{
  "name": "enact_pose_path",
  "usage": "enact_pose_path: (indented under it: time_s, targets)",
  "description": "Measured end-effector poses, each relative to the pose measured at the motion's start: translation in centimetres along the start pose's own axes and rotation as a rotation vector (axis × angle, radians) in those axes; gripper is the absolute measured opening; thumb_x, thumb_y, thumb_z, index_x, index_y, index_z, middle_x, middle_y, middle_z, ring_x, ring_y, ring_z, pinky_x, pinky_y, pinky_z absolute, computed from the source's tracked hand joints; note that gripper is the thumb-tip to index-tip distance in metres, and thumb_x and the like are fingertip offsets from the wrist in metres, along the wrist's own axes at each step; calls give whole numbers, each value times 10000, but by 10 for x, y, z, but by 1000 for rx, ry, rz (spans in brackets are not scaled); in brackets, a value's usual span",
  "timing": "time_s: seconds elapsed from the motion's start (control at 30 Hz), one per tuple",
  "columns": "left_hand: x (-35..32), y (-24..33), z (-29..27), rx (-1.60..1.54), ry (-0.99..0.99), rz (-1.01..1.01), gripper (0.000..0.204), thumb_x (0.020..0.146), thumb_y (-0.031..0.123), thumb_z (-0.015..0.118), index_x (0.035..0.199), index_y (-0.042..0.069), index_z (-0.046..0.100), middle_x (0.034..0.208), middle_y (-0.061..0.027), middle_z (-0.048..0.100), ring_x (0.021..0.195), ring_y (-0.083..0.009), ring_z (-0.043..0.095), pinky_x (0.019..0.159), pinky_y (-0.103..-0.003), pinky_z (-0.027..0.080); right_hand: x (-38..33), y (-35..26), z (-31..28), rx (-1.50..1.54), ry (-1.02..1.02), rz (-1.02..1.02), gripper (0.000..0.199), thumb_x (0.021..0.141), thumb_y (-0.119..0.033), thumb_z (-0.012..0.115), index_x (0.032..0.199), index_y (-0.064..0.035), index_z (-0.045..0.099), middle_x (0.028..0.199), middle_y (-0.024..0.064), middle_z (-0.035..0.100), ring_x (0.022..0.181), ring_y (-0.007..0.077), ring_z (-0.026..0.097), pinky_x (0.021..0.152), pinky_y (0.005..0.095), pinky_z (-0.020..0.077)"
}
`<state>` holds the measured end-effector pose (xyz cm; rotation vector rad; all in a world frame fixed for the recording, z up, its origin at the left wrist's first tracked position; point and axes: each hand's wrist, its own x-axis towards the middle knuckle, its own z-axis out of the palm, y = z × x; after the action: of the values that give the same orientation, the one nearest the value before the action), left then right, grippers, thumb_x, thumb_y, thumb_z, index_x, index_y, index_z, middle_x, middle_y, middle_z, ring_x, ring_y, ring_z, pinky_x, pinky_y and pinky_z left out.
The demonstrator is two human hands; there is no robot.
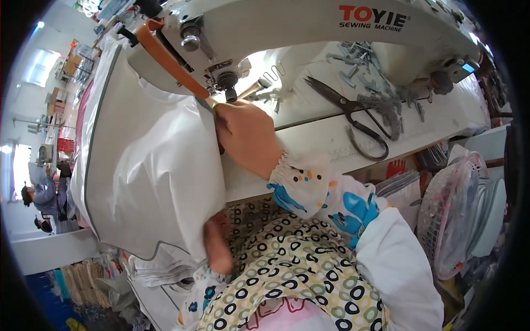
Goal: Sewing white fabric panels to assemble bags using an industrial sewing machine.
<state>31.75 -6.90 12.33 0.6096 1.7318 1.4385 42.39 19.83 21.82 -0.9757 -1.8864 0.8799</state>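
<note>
A large glossy white sheet with dark grey edging hangs over the left side of the sewing machine's white bed. My right hand is closed at the sheet's right edge, just below the machine's needle area; its fingertips are partly hidden. Lower down, my left hand is smeared by motion beside the sheet's lower right edge, in front of my patterned apron. Part of that hand lies behind the sheet, so its grip does not show. An orange curved guard fronts the machine head.
Black-handled scissors lie open on the machine bed, right of my right hand. Several grey scraps are strewn behind them. A pink plastic basket stands at the right. Folded cloth pieces are stacked at lower left. A person sits far left.
</note>
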Motion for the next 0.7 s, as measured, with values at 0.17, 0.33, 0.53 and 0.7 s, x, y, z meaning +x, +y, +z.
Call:
enact_pose_path:
  time_s: [0.17,0.33,0.53,0.7]
  targets:
    - [34,111,-52,966,791,402,382,1045,233,501,1285,-64,517,1185,-278,549,1102,-399,525,979,-463,407,-21,12,26,251,293,65,230,880,-159,671,1065,-38,609,799,82,595,815,281,632,783,368,511]
    - [146,213,-47,1126,500,985,478,978,325,626,1131,-114,514,1064,-267,537,1009,-410,499,902,-458,405,-61,-24,25,805,234,598,454,942,-139,668,1295,0,419,1055,32,538,1004,108,532,847,243,451]
    - [181,217,-7,1248,543,1111,515,966,340,628,1211,-106,547,1078,-256,590,995,-445,537,974,-434,419,-70,-34,49,1454,241,628,296,950,-98,628,1183,4,478,1001,67,604,850,123,569,748,274,476]
    - [166,191,-12,2055,169,1665,435,922,296,693,1261,34,619,1150,-192,627,1069,-395,594,992,-421,456,-80,-46,106,667,-437,285,262,868,-47,645,1117,18,597,912,121,638,867,225,645,731,375,525]
